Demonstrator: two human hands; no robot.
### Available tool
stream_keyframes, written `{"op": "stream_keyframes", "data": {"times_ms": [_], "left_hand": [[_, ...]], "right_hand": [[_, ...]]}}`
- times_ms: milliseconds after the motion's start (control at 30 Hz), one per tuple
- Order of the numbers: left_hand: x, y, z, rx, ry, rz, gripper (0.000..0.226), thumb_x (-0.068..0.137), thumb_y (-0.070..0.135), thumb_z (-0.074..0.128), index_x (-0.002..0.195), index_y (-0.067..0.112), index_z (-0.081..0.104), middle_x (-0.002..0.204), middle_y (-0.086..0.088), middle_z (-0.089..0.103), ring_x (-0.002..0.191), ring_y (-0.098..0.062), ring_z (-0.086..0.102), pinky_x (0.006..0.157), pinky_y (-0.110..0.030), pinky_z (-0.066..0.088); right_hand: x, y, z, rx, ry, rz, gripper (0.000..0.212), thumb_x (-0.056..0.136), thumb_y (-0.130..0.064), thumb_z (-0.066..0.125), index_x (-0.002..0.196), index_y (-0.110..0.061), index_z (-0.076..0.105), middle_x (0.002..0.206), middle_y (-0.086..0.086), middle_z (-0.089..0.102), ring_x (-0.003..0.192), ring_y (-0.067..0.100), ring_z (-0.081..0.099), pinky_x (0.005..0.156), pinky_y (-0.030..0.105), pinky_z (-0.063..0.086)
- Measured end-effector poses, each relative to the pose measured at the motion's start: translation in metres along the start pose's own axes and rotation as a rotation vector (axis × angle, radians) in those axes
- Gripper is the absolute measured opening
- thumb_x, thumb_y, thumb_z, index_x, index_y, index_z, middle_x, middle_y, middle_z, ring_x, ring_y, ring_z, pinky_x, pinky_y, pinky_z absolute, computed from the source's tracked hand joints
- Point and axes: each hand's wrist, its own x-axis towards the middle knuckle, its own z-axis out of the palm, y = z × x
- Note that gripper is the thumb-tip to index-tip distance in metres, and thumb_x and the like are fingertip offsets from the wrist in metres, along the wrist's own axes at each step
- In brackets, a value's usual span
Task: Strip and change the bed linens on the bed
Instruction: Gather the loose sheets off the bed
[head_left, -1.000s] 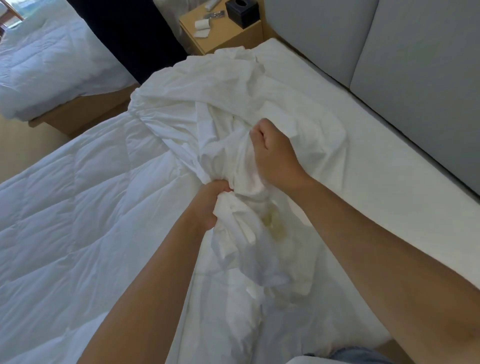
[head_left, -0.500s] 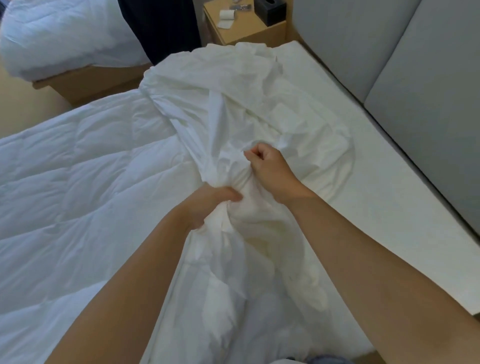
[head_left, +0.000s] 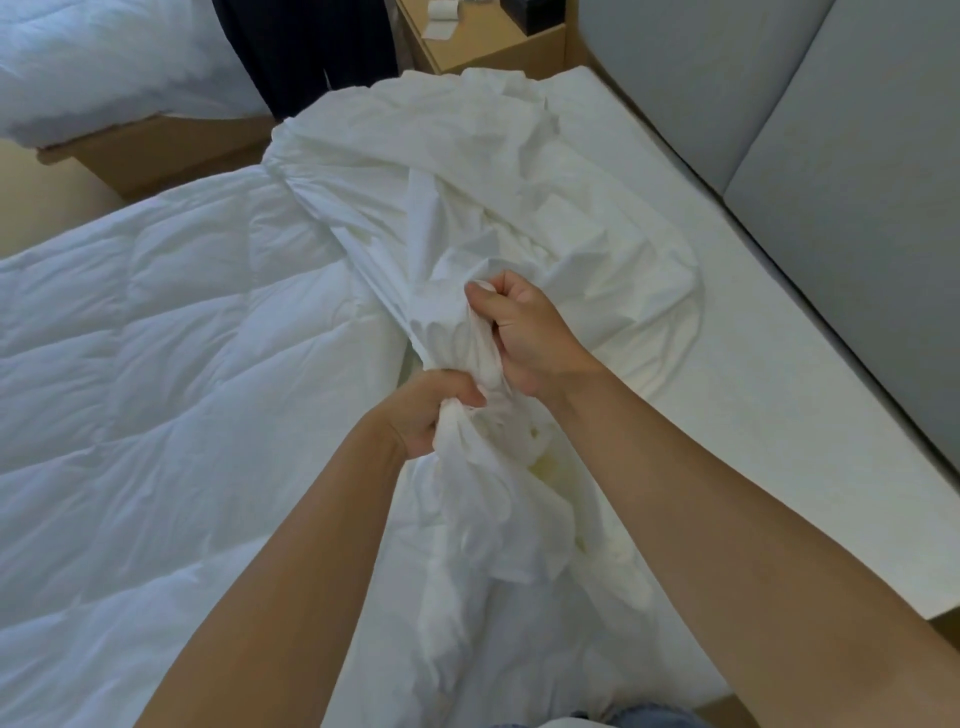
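Gripping bunched white sheet (head_left: 467, 218): left hand (head_left: 431, 410) and right hand (head_left: 530, 338), fingers curled tight into cloth, over mattress (head_left: 753, 415) middle; quilted duvet (head_left: 156, 364) beside.

Two hands (head_left: 426, 410) (head_left: 535, 338), one sheet (head_left: 467, 171), one duvet (head_left: 156, 364), two beds (head_left: 779, 415) (head_left: 156, 150), one nightstand (head_left: 493, 44), two headboard panels (head_left: 675, 78) (head_left: 883, 182).

1. One view only, worn on the person's head, looking forward and steeply down across the bed (head_left: 779, 441).
2. It's close in: both forearms run up from the bottom edge, and the left hand (head_left: 431, 410) and right hand (head_left: 530, 338) grip the bunched sheet (head_left: 467, 182) near mid-frame.
3. The lens is wide. It takes in the grey headboard (head_left: 831, 182) down the right side, the nightstand (head_left: 483, 47) at the top edge and a second bed (head_left: 104, 67) in the top left corner.
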Motion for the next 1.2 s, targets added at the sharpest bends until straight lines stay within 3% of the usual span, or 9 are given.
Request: {"op": "stream_keyframes", "data": {"times_ms": [200, 300, 400, 567, 667, 833, 933, 1067, 1200], "left_hand": [[0.005, -0.008, 0.003, 0.054, 0.076, -0.015, 0.036, 0.067, 0.022, 0.072, 0.100, 0.008, 0.067, 0.091, -0.012, 0.070, 0.083, -0.026, 0.068, 0.073, -0.039, 0.056], [0.001, -0.013, -0.001, 0.066, 0.139, -0.054, 0.046, 0.064, 0.015, 0.070, 0.109, 0.005, 0.064, 0.092, -0.015, 0.069, 0.084, -0.030, 0.067, 0.076, -0.042, 0.054], [-0.002, -0.015, -0.011, 0.012, 0.177, -0.067, 0.050, 0.060, 0.013, 0.070, 0.109, 0.004, 0.064, 0.090, -0.014, 0.070, 0.078, -0.028, 0.069, 0.067, -0.036, 0.056], [0.003, -0.020, -0.006, 0.018, 0.166, -0.065, 0.037, 0.059, 0.009, 0.065, 0.095, 0.004, 0.066, 0.082, -0.011, 0.071, 0.074, -0.025, 0.069, 0.064, -0.032, 0.057], [0.004, -0.023, -0.005, 0.043, 0.152, -0.066, 0.038, 0.058, 0.008, 0.064, 0.096, 0.005, 0.066, 0.088, -0.011, 0.072, 0.080, -0.027, 0.070, 0.067, -0.033, 0.057], [0.002, -0.023, -0.011, 0.065, 0.128, -0.110, 0.046, 0.050, 0.006, 0.066, 0.096, 0.005, 0.066, 0.083, -0.010, 0.071, 0.073, -0.024, 0.070, 0.063, -0.031, 0.057], [0.002, -0.023, -0.010, 0.041, 0.110, -0.100, 0.044, 0.054, 0.006, 0.064, 0.098, 0.005, 0.066, 0.086, -0.011, 0.070, 0.075, -0.025, 0.069, 0.067, -0.033, 0.058], [0.003, -0.022, -0.009, -0.011, 0.090, -0.079, 0.044, 0.061, 0.007, 0.060, 0.105, 0.005, 0.063, 0.090, -0.011, 0.070, 0.077, -0.025, 0.070, 0.065, -0.033, 0.057], [0.003, -0.022, -0.011, -0.087, 0.092, -0.071, 0.052, 0.063, 0.008, 0.061, 0.115, 0.001, 0.058, 0.097, -0.015, 0.068, 0.085, -0.029, 0.068, 0.070, -0.037, 0.058]], "right_hand": [[0.006, 0.013, 0.002, -0.141, 0.025, 0.036, 0.025, 0.091, -0.016, 0.058, 0.069, -0.018, 0.047, 0.067, -0.003, 0.051, 0.059, 0.010, 0.049, 0.050, 0.023, 0.043], [0.003, 0.033, -0.021, -0.222, 0.064, 0.054, 0.012, 0.092, -0.015, 0.055, 0.081, -0.015, 0.051, 0.083, 0.003, 0.054, 0.076, 0.016, 0.052, 0.066, 0.031, 0.045], [-0.014, 0.062, -0.055, -0.255, 0.182, 0.103, 0.005, 0.092, -0.026, 0.056, 0.090, -0.022, 0.054, 0.088, -0.004, 0.054, 0.081, 0.012, 0.052, 0.070, 0.025, 0.043], [-0.044, 0.097, -0.079, -0.405, 0.197, 0.251, 0.043, 0.078, -0.056, 0.063, 0.104, -0.024, 0.052, 0.102, -0.010, 0.057, 0.089, 0.004, 0.056, 0.067, 0.019, 0.042], [-0.044, 0.095, -0.084, -0.562, 0.125, 0.231, 0.034, 0.081, -0.049, 0.064, 0.098, -0.021, 0.055, 0.093, -0.008, 0.059, 0.084, 0.009, 0.058, 0.067, 0.020, 0.044], [-0.038, 0.088, -0.086, -0.847, 0.075, 0.017, 0.024, 0.094, -0.020, 0.054, 0.093, 0.003, 0.058, 0.086, 0.017, 0.064, 0.080, 0.029, 0.061, 0.063, 0.028, 0.042], [-0.035, 0.085, -0.085, -0.839, 0.094, -0.051, 0.020, 0.095, -0.022, 0.050, 0.101, -0.004, 0.057, 0.084, 0.005, 0.061, 0.077, 0.019, 0.058, 0.065, 0.023, 0.044], [-0.036, 0.083, -0.084, -0.707, 0.043, -0.028, 0.028, 0.093, -0.030, 0.053, 0.117, -0.016, 0.053, 0.100, -0.008, 0.058, 0.094, 0.010, 0.057, 0.078, 0.022, 0.044], [-0.041, 0.083, -0.085, -0.654, -0.027, 0.009, 0.018, 0.094, -0.029, 0.054, 0.111, -0.024, 0.057, 0.097, -0.021, 0.055, 0.091, 0.000, 0.054, 0.074, 0.014, 0.042]]}}
